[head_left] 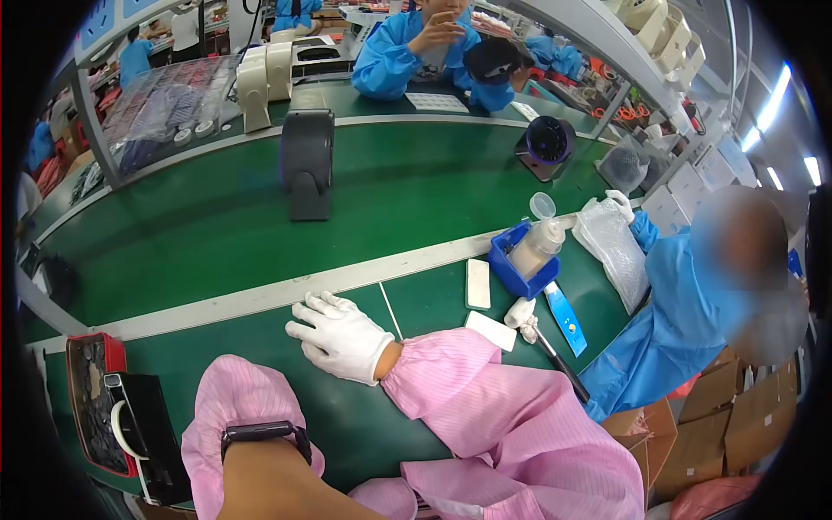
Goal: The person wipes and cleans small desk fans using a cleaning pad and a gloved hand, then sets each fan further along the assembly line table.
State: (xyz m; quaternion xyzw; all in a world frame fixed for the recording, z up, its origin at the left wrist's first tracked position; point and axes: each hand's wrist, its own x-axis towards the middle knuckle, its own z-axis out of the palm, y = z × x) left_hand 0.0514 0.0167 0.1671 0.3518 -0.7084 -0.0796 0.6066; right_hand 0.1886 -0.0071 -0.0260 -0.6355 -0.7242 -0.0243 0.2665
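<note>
My right hand (341,336), in a white glove, lies palm down with its fingers apart on the green bench, by the pale rail (260,299). It holds nothing. A thin white strip (391,310) lies just beyond its wrist. My left arm comes up close to the camera, with a pink sleeve (247,390) and a dark wristband (264,431); the left hand itself is outside the picture. To the right of my right hand are two white blocks (477,284), a hammer (555,360) with a white-wrapped head, and a blue flat strip (566,319).
A blue bin (524,282) holds a bottle (537,249). Two black round-headed units (308,165) stand on the green belt. At left are a red tray (94,399) of dark pieces and a black case (152,433). A co-worker's gloved hand (620,204) touches a bubble-wrap bag (611,247).
</note>
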